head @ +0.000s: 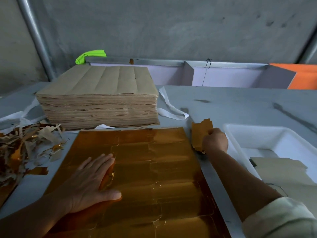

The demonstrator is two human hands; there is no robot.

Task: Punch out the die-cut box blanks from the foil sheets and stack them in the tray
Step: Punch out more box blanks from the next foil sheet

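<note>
The left grip is lying flat with fingers spread, pressing on the near left part of the gold foil sheet, which is lying on the grey desk; to the right, the white tray is holding flat blanks at its near end; between sheet and tray, the right grip is curling round a punched-out blank, holding it roughly upright; scraps are piling up at the left; beyond, a tall stack of brown sheets is standing.
</note>
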